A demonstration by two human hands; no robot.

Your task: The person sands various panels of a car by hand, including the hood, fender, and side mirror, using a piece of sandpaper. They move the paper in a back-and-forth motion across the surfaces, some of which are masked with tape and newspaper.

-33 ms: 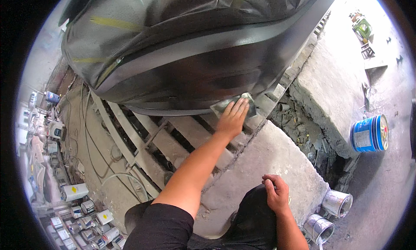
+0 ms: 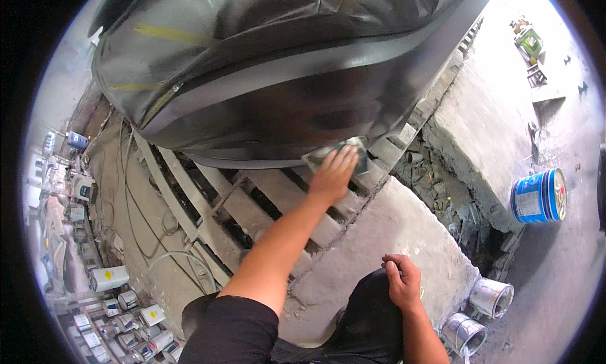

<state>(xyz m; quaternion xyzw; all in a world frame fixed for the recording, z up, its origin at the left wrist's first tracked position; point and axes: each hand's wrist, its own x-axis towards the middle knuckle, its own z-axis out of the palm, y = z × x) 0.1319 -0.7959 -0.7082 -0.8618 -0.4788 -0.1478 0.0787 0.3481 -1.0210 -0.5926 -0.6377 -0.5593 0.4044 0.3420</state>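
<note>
A large curved dark panel (image 2: pixel 303 93) fills the upper view, partly covered with wrinkled sheeting and yellow tape (image 2: pixel 167 35). My left hand (image 2: pixel 330 175) lies on a thin greyish-green pad (image 2: pixel 360 163) at the panel's lower edge, fingers together and holding it there. My right hand (image 2: pixel 403 282) is by my dark-clothed knee (image 2: pixel 363 301), fingers curled; whether anything is inside them is hidden.
Slats (image 2: pixel 227 203) lie beneath the panel. A broken concrete trench (image 2: pixel 448 200) runs at the right, beside a blue pail (image 2: pixel 530 197) and two metal cans (image 2: pixel 485 294). Hoses (image 2: pixel 189 257) and several paint cans (image 2: pixel 107 279) crowd the left floor.
My left hand and the pad have shifted slightly left along the panel's lower edge, the wrist a little lower. My right hand stays in place.
</note>
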